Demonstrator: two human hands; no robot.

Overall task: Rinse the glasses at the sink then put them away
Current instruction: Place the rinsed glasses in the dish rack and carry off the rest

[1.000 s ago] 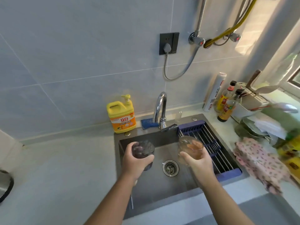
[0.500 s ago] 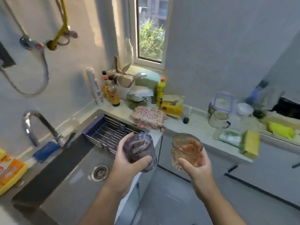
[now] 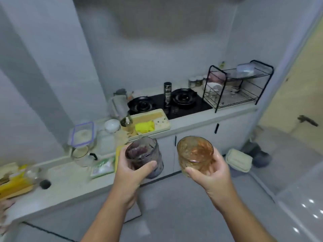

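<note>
We see soft, cool, even light, with a warmer yellow cast on the door (image 3: 297, 84) at right. Small glints dot the pale glossy surface (image 3: 297, 217) at lower right. Motion blur smears the table (image 3: 70, 180) at its left end. The purple glass (image 3: 141, 152) and amber glass (image 3: 195, 152) look sharpest. Straight edges bow near the borders.

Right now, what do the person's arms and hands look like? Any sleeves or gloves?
Nothing is worn. The left hand and right hand have no gloves, rings or watch, and both forearms show no sleeves down to the picture's edge.
</note>
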